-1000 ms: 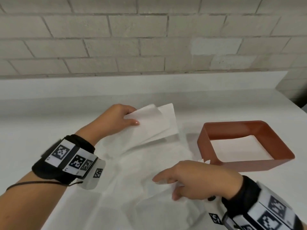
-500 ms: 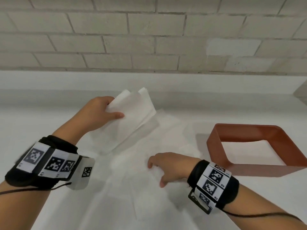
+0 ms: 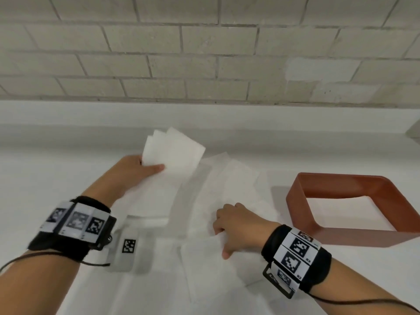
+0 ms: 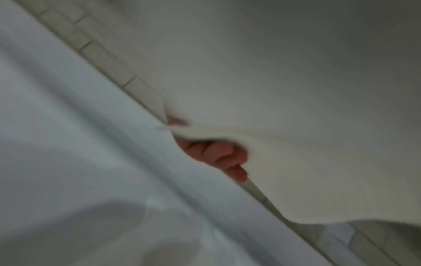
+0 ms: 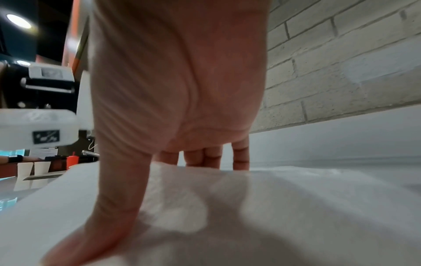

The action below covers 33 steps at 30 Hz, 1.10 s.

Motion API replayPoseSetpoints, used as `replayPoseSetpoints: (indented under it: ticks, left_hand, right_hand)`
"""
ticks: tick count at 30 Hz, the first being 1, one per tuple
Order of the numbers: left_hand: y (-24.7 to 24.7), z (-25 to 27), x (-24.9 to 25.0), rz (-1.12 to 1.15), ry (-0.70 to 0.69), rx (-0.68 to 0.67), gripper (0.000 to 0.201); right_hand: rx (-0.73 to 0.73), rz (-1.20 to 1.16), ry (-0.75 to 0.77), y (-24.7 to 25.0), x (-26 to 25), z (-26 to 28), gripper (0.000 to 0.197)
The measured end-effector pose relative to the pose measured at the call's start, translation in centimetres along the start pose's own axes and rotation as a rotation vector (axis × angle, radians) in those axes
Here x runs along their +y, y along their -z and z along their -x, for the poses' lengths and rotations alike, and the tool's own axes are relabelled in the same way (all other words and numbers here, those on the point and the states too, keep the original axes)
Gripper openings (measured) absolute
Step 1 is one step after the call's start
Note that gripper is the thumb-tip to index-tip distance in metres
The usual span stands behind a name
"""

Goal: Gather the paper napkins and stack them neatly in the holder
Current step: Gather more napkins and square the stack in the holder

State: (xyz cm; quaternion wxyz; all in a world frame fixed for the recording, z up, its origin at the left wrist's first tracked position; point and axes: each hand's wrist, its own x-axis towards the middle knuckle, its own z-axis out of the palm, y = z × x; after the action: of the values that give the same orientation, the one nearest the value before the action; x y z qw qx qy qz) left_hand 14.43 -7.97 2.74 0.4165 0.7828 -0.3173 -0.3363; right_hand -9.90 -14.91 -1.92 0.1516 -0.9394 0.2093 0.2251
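Observation:
My left hand [image 3: 150, 165] holds a small fanned stack of white napkins [image 3: 175, 151] lifted off the table, thumb on top. In the left wrist view, its fingers [image 4: 218, 154] curl under the paper [image 4: 307, 126]. More white napkins [image 3: 227, 185] lie spread and overlapping on the white table. My right hand [image 3: 223, 237] is down on them, knuckles up. Its thumb [image 5: 114, 198] and fingers [image 5: 205, 158] pinch a raised fold of one napkin [image 5: 296, 207]. The red-brown square holder [image 3: 295, 201] stands to the right of that hand with nothing in it.
A pale brick wall [image 3: 204, 53] runs behind the table, above a low white ledge [image 3: 68, 114]. The holder's right corner is cut off by the picture's edge. In the right wrist view, a distant counter with paper cups [image 5: 31, 172] shows at the left.
My left hand has raised its napkin stack up and away from me. My right hand has come down from in front of the holder onto the spread napkins and bunched one.

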Motion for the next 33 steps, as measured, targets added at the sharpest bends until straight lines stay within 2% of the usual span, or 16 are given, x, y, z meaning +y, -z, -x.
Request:
replayPoseSetpoints:
  ticks: [3, 4, 8, 11, 13, 19, 27, 33]
  left_hand:
    - [-2.7, -0.4, -3.7, -0.098, 0.141, -0.123, 0.028]
    - [-3.4, -0.3, -4.5, -0.165, 0.161, -0.145, 0.026]
    - [-4.4, -0.7, -5.7, -0.394, 0.151, -0.077, 0.026]
    - [-4.4, -1.0, -5.7, -0.676, 0.164, -0.028, 0.051]
    - [-4.8, -0.9, -5.6, -0.81, 0.165, -0.016, 0.06]
    - [-5.1, -0.7, -5.8, -0.71, 0.146, -0.028, 0.055]
    - [-3.8, -0.2, -5.6, -0.415, 0.171, 0.0, 0.042]
    - [-2.7, 0.2, -5.3, -0.505, 0.137, 0.039, 0.039]
  right_hand:
    - [-0.022, -0.13, -0.004, 0.8, 0.1, 0.7, 0.026]
    - [-0.031, -0.151, 0.002, 1.4, 0.2, 1.0, 0.025]
    - [0.015, -0.058, -0.008, 5.6, 0.7, 1.9, 0.025]
    - [0.067, 0.093, -0.054, 8.6, 1.0, 1.0, 0.024]
    - [0.058, 0.175, -0.086, 9.5, 1.5, -0.7, 0.031]
    - [0.044, 0.202, -0.046, 6.7, 3.7, -6.4, 0.046]
    - [0.072, 0.189, 0.061, 5.7, 5.2, -8.0, 0.04]
    - [0.053, 0.277, 0.137, 5.4, 5.2, -8.3, 0.028]
